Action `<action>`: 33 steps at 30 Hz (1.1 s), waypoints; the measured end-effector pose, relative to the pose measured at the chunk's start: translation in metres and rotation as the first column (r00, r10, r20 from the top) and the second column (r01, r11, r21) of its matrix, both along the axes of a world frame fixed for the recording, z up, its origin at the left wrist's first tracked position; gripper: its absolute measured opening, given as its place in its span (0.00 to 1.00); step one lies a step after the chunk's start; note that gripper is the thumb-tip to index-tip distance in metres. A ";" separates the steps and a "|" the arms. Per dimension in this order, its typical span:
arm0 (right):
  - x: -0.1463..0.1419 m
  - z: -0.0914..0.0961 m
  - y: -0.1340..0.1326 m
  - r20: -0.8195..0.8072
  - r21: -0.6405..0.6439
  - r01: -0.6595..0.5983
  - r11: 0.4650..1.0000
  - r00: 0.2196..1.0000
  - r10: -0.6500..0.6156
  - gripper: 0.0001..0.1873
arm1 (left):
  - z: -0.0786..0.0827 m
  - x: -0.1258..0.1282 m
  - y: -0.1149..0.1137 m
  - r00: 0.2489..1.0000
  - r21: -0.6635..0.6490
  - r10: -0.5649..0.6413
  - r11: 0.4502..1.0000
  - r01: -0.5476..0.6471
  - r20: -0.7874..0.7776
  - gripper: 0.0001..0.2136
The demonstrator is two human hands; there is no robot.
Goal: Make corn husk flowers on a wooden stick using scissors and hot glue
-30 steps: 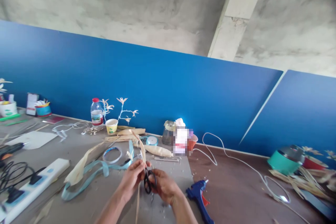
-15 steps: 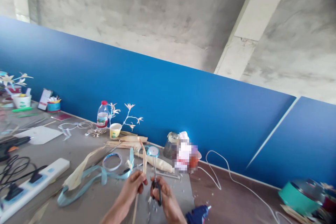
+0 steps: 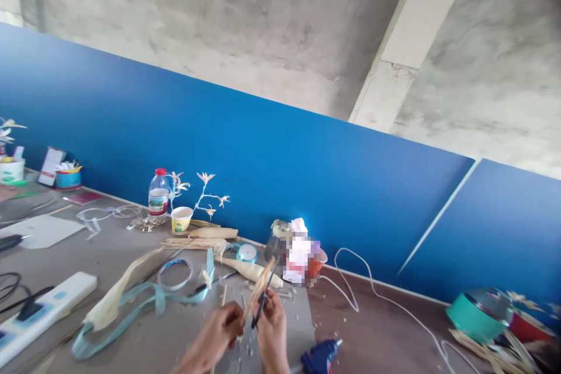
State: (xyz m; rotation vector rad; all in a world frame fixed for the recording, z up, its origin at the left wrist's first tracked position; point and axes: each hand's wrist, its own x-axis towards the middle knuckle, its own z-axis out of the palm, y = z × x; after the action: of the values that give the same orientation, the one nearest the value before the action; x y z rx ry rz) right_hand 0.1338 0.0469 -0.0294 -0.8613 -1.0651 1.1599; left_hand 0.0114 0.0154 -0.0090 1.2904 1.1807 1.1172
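My left hand (image 3: 228,327) pinches the lower end of a strip of dried corn husk (image 3: 262,280), which tilts up to the right. Scissors with dark handles (image 3: 259,308) are in my right hand (image 3: 272,318), their blades pointing up alongside the strip. Whether the blades touch the husk I cannot tell. A thin stick (image 3: 224,295) stands out just above my left hand. Behind my hands lie more dried husks (image 3: 249,272) and a roll of blue ribbon (image 3: 248,253). Small scraps are scattered on the table below my fingers.
A yellow paper cup (image 3: 180,221) with husk flowers stands beside a water bottle (image 3: 158,194). A blue glue gun (image 3: 322,356) lies to the right of my hands. At left are a white power strip (image 3: 65,310) and loose blue ribbon (image 3: 109,333). A white cable (image 3: 377,286) runs across the right side.
The husk strip has swung from upright to a rightward tilt. My right hand has brought the scissors up against it, closer to my left hand. The view has shifted slightly right.
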 end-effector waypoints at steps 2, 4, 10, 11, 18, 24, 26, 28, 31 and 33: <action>0.001 0.001 0.001 -0.033 -0.056 0.063 0.996 0.997 -0.065 0.22 | 0.002 0.000 -0.001 0.998 -0.019 -0.044 0.999 0.045 0.045 0.17; 0.003 0.003 0.001 -0.073 -0.091 0.081 0.993 0.993 -0.088 0.22 | 0.003 -0.002 -0.001 0.993 -0.034 -0.080 0.996 0.083 0.088 0.17; 0.010 0.010 0.000 -0.148 -0.182 0.095 0.979 0.981 -0.122 0.21 | -0.001 -0.008 0.003 0.985 -0.025 -0.102 0.994 0.107 0.137 0.17; 0.010 0.011 -0.001 -0.147 -0.192 0.094 0.977 0.982 -0.123 0.21 | -0.003 -0.009 0.004 0.986 -0.021 -0.091 0.995 0.095 0.141 0.18; 0.007 0.010 -0.003 -0.159 -0.145 0.058 0.988 0.984 -0.081 0.22 | -0.005 -0.008 0.001 0.979 -0.026 -0.130 0.990 0.136 0.154 0.19; 0.005 0.010 -0.003 -0.185 -0.121 0.016 0.993 0.982 -0.038 0.22 | 0.009 -0.004 -0.008 0.958 -0.067 -0.184 0.977 0.203 0.221 0.16; 0.005 0.010 -0.003 -0.193 -0.115 0.007 0.993 0.981 -0.029 0.22 | 0.011 -0.002 -0.008 0.964 -0.068 -0.167 0.980 0.185 0.205 0.16; 0.005 0.011 -0.004 -0.189 -0.108 0.001 0.994 0.982 -0.022 0.21 | 0.011 -0.002 -0.008 0.968 -0.057 -0.158 0.983 0.172 0.193 0.16; 0.005 0.012 -0.006 -0.168 -0.110 0.010 0.994 0.985 -0.029 0.21 | 0.013 -0.002 -0.009 0.959 -0.040 -0.176 0.981 0.190 0.224 0.16; 0.006 0.012 -0.007 -0.145 -0.123 0.021 0.992 0.989 -0.039 0.21 | 0.017 -0.004 -0.012 0.938 -0.037 -0.201 0.975 0.220 0.283 0.16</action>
State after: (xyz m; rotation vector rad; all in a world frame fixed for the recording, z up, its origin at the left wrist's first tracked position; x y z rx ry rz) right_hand 0.1395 0.0398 -0.0176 -0.8685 -0.8655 1.2531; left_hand 0.0075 0.0031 0.0076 1.1351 0.8437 1.0506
